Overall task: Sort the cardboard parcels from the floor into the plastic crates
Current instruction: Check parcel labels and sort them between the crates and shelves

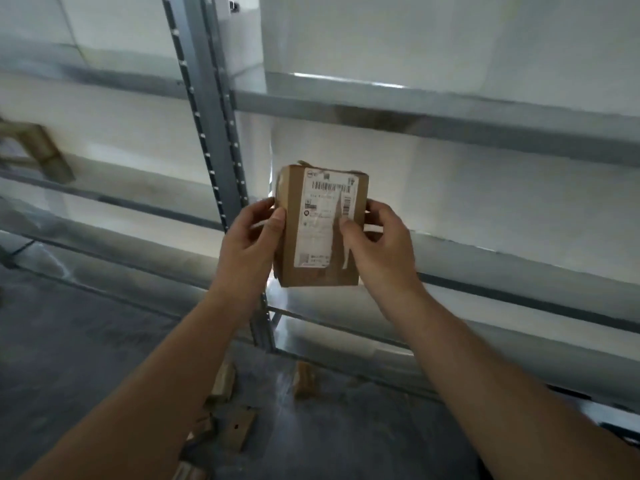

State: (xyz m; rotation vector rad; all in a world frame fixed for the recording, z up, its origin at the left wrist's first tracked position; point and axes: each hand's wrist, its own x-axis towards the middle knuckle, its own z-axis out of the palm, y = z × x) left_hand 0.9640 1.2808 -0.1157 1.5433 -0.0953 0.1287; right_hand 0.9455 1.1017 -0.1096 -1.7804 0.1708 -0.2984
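Note:
A small brown cardboard parcel (322, 226) with a white shipping label and barcode is held upright in front of me, label facing the camera. My left hand (254, 237) grips its left edge, thumb on the front face. Gripping the right edge is my right hand (377, 240), its thumb pressed on the label. Both arms reach forward from the bottom of the view. No plastic crate is plainly visible.
A grey metal shelving rack fills the background, with a perforated upright post (214, 133) just left of the parcel and horizontal beams (450, 116). Several more cardboard parcels (239, 424) lie on the grey floor between my arms, near the rack's foot.

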